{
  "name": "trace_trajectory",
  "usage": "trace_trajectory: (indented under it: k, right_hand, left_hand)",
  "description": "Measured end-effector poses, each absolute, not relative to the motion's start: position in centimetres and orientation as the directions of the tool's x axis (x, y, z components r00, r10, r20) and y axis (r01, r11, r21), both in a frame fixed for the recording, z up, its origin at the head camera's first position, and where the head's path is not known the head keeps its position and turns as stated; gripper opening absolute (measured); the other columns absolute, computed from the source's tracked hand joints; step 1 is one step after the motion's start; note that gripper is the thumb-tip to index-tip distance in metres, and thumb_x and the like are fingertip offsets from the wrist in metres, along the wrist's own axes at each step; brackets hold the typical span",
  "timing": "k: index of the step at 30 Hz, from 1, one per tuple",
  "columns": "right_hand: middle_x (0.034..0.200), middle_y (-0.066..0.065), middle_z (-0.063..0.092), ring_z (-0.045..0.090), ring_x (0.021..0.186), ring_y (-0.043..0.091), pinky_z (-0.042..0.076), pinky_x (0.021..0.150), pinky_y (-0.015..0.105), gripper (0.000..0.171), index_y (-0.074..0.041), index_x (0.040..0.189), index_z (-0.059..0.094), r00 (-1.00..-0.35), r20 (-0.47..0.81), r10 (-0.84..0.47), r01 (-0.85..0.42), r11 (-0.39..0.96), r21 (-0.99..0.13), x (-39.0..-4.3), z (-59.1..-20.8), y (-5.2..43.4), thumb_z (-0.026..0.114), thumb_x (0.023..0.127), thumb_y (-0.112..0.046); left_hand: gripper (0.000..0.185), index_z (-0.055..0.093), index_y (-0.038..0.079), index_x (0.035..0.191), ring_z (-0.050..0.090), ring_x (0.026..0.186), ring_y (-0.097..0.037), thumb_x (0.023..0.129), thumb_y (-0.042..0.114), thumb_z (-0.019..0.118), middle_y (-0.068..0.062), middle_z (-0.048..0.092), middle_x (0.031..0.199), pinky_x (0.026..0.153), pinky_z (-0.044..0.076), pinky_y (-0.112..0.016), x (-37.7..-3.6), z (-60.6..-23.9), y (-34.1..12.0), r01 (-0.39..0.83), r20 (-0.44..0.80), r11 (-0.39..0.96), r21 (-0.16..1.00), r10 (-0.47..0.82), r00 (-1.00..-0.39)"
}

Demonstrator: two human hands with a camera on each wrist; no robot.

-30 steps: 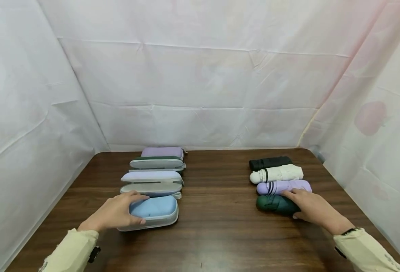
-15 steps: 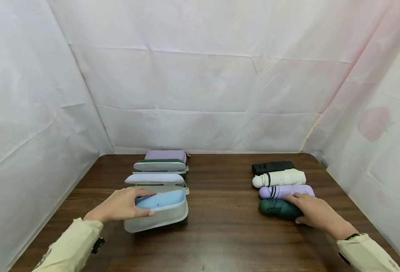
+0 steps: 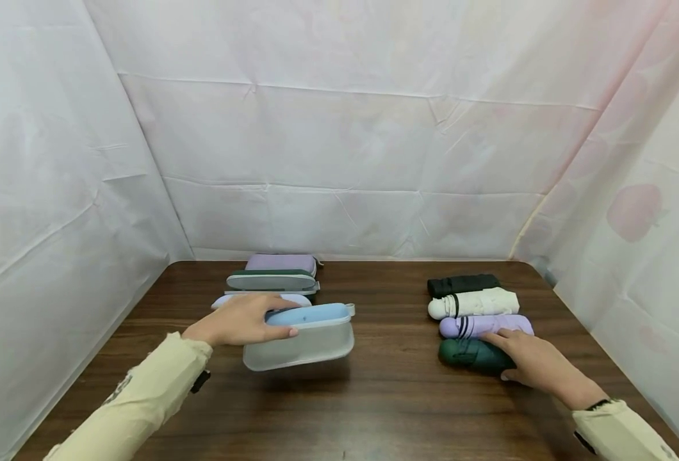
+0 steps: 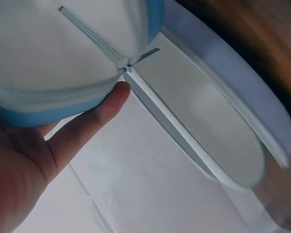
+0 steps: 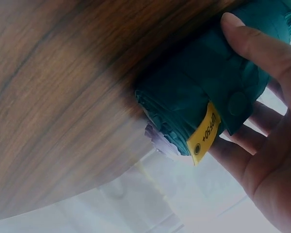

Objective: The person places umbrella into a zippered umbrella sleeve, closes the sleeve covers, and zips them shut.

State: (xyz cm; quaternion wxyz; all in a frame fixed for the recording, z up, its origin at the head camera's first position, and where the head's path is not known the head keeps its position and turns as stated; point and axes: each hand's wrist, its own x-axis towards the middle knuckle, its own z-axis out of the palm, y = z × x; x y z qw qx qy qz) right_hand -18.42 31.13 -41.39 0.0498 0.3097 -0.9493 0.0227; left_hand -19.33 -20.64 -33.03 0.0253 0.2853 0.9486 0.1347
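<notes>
My left hand (image 3: 241, 320) grips a light-blue zip case (image 3: 302, 344) with a whitish lining, raised above the table's left half with its pale inner side tilted toward me. In the left wrist view the thumb presses the blue edge, close to the end of the zip. My right hand (image 3: 535, 360) holds a folded dark-green umbrella (image 3: 466, 354) on the table. The right wrist view has the thumb on one side of it, the other fingers on the far side, and a yellow tag (image 5: 203, 133) at its end.
Behind the raised case stand a lavender case (image 4: 228, 63), partly hidden, a green case (image 3: 270, 282) with a grey lining, and a closed purple case (image 3: 280, 262). Folded umbrellas in lilac (image 3: 486, 325), white (image 3: 474, 302) and black (image 3: 463, 284) lie beyond the green one. White sheets (image 3: 339, 128) surround the table.
My left hand has lifted the blue case off the table and carried it to the right and away from me, tilting it. The right hand stays at the green umbrella.
</notes>
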Motion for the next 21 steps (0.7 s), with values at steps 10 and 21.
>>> trace_trajectory:
  k: [10,21]
  right_hand:
    - [0.108,0.007,0.061,0.06,0.097,0.029,0.05,0.074,0.045,0.071,-0.006,0.124,0.06,-0.793,0.14,-0.593,-0.6,0.8,-0.015,-18.1,-41.5,31.2,0.089,0.06,-0.017]
    - [0.106,0.006,0.061,0.06,0.096,0.029,0.05,0.076,0.046,0.071,-0.007,0.123,0.06,-0.784,0.156,-0.601,-0.608,0.794,-0.002,-17.9,-41.5,30.8,0.09,0.059,-0.018]
  left_hand:
    - [0.058,0.062,0.029,0.128,0.056,0.109,-0.011,0.087,0.068,0.048,0.008,0.061,0.122,0.087,0.046,-0.039,-21.8,-33.2,-16.0,0.563,0.061,0.769,0.304,0.574,-0.817]
    - [0.053,0.064,0.03,0.125,0.059,0.102,-0.008,0.087,0.065,0.05,0.008,0.062,0.12,0.079,0.048,-0.031,-24.3,-34.7,-12.9,0.587,0.067,0.746,0.315,0.599,-0.798]
